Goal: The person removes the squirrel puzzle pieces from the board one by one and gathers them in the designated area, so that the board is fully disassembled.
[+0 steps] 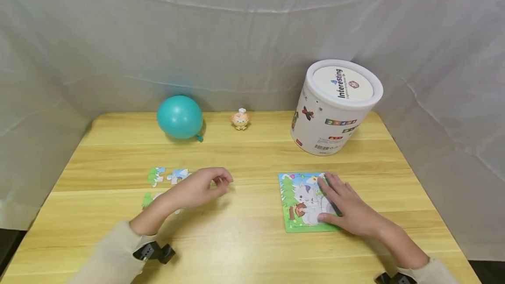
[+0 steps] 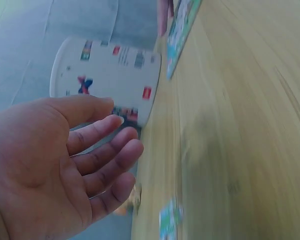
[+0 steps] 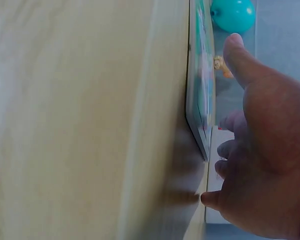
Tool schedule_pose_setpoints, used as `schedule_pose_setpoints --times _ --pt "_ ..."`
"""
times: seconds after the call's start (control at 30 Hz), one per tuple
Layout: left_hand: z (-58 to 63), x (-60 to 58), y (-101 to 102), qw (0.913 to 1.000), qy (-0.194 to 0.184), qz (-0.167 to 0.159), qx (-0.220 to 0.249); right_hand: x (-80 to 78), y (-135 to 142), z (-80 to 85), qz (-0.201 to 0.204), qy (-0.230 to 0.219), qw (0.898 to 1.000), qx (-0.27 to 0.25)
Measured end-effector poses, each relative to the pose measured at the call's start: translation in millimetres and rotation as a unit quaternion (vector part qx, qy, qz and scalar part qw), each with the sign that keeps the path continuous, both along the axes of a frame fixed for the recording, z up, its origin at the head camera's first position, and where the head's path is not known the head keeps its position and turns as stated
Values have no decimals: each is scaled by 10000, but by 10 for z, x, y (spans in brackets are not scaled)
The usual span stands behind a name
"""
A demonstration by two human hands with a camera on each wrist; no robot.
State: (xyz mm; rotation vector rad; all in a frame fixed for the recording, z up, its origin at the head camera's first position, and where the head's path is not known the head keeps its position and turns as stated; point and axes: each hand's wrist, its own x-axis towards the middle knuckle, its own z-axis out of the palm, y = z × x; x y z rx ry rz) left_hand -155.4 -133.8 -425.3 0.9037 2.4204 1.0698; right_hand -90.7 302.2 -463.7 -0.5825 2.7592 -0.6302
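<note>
While our R hand (image 1: 349, 208) lies spread over the R side of the puzzle board (image 1: 307, 205), our L hand (image 1: 201, 186) hangs above the table (image 1: 236, 249), btwn the board & several loose puzzle pcs (image 1: 156, 175). L grip: fingers loosely bent, nothing held. R grip: thumb & fingers apart, clamped on nothing. Progress, we'd judge: the visible part of the board shows its pic filled in, so that's prob. done; can't check under our R hand. Loose pcs, partly hidden by our L arm, are prob. left to place; exact no. unclear.
</note>
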Motion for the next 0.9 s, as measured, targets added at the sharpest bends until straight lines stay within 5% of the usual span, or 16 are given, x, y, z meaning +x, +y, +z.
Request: schedule_pose_setpoints --times 0.33,0.9 --pt "36 -7 712 9989 125 -423 -151 25 148 14 -104 -213 9997 45" --pt "-241 16 1790 9903 499 -1261 -309 32 185 16 23 -331 9994 6"
